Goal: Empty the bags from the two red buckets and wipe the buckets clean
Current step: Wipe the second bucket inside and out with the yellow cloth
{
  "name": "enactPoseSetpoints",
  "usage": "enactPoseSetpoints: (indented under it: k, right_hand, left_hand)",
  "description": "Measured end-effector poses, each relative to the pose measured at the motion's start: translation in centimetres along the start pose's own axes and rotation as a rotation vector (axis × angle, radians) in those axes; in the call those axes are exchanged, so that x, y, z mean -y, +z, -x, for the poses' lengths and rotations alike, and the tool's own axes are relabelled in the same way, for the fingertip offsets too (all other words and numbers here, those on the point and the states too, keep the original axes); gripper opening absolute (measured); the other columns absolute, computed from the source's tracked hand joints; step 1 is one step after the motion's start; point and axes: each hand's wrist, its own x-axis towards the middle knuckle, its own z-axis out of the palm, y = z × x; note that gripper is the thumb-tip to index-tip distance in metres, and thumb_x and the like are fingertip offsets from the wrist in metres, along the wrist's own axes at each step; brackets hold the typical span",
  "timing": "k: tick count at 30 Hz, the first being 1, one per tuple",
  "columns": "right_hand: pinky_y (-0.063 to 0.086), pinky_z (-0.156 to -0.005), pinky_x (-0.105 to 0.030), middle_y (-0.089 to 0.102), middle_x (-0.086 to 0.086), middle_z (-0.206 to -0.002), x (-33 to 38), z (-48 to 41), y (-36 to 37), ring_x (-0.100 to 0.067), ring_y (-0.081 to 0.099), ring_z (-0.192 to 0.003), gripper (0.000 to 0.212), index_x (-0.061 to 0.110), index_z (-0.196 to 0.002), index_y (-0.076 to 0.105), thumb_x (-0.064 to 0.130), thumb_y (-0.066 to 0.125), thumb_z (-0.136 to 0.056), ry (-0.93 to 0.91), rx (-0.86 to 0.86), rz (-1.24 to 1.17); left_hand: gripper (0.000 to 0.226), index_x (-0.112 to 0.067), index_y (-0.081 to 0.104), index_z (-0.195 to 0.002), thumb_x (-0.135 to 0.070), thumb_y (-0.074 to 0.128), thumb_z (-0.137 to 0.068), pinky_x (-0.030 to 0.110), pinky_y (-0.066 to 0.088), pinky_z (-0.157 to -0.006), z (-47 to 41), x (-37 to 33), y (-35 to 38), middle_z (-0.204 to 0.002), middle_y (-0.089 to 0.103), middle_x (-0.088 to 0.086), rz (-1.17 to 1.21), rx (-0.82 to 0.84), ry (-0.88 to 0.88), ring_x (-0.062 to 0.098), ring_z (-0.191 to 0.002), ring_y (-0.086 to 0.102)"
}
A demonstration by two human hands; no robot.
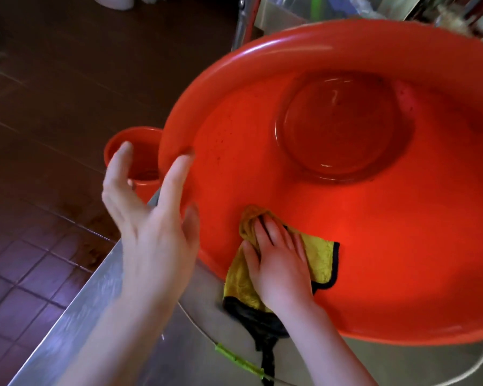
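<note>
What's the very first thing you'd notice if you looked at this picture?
The huge red bucket fills most of the view, tipped toward the camera over a shiny metal counter. The right hand presses a yellow cloth against its inner wall, while the left hand is open at the rim. A second, smaller-looking red bucket sits behind on the left.

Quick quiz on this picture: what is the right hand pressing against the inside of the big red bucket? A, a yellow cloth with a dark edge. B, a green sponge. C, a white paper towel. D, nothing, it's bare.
A: the right hand lies flat on a yellow cloth with a dark border, pressing it against the inner wall of the big red bucket.
</note>
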Motion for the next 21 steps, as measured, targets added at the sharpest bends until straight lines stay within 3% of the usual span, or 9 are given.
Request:
enactPoseSetpoints:
  k: [3,5,8,11,13,17,21]
  right_hand:
    - [0.010,-0.119,-0.040,0.024,0.010,-0.157,-1.8,0.1,-1.0,-0.013,0.020,-0.144,0.056,0.034,-0.148,0.029,0.056,0.024,-0.096,0.015,0.013,0.099]
    - [0.014,-0.118,-0.038,0.028,0.011,-0.155,-3.5,0.2,-1.8,-0.013,0.024,-0.142,0.057,0.035,-0.147,0.030,0.058,0.024,-0.095,0.050,0.021,0.189]
    - [0.018,-0.115,-0.037,0.032,0.010,-0.153,-6.0,0.3,-3.1,-0.013,0.027,-0.141,0.054,0.033,-0.146,0.031,0.053,0.018,-0.098,0.138,0.033,0.315]
    - [0.022,-0.111,-0.039,0.037,0.011,-0.150,-6.7,1.2,-3.8,-0.014,0.032,-0.138,0.058,0.033,-0.144,0.036,0.048,0.009,-0.095,0.175,0.021,0.372]
    - [0.028,-0.109,-0.041,0.043,0.011,-0.147,-5.1,2.8,-3.0,-0.015,0.039,-0.135,0.061,0.032,-0.141,0.043,0.049,0.009,-0.093,0.086,0.024,0.295]
    - [0.041,-0.106,-0.044,0.053,0.005,-0.140,-1.6,5.4,-1.0,-0.017,0.050,-0.129,0.050,0.026,-0.130,0.058,0.048,0.030,-0.095,-0.033,-0.016,0.058]
    - [0.022,-0.115,-0.038,0.027,0.008,-0.157,-4.3,-0.3,-0.6,-0.014,0.027,-0.142,0.055,0.032,-0.148,0.030,0.050,0.017,-0.098,0.102,0.022,0.157]
  left_hand:
    - [0.082,-0.030,0.039,-0.146,0.011,0.062,-0.079,0.019,0.041,-0.090,-1.0,1.6,0.6,-0.130,0.031,0.001,0.101,0.208,0.075,0.005,-0.097,0.046]
    - [0.085,-0.043,0.033,-0.145,0.004,0.064,-0.081,0.009,0.040,-0.076,-0.4,2.1,1.1,-0.125,0.035,-0.007,0.193,0.311,0.018,0.002,-0.078,0.051]
    - [0.086,-0.057,0.031,-0.137,-0.004,0.068,-0.081,0.000,0.039,-0.068,2.7,2.0,2.5,-0.126,0.037,-0.013,0.311,0.403,-0.070,-0.003,-0.079,0.057]
    - [0.080,-0.061,0.031,-0.130,-0.009,0.069,-0.083,0.003,0.042,-0.066,6.1,1.0,3.9,-0.119,0.042,-0.007,0.394,0.420,-0.209,-0.001,-0.077,0.058]
    - [0.078,-0.063,0.030,-0.125,-0.009,0.068,-0.083,0.006,0.043,-0.066,7.5,0.5,4.7,-0.119,0.044,-0.006,0.428,0.409,-0.267,0.000,-0.076,0.056]
    - [0.076,-0.058,0.033,-0.124,-0.005,0.067,-0.081,0.010,0.045,-0.064,8.3,0.4,5.2,-0.121,0.044,-0.005,0.444,0.421,-0.268,0.002,-0.078,0.056]
    - [0.079,-0.064,0.031,-0.121,-0.007,0.067,-0.080,0.006,0.042,-0.064,8.3,0.6,5.2,-0.115,0.044,-0.005,0.416,0.422,-0.280,0.007,-0.072,0.055]
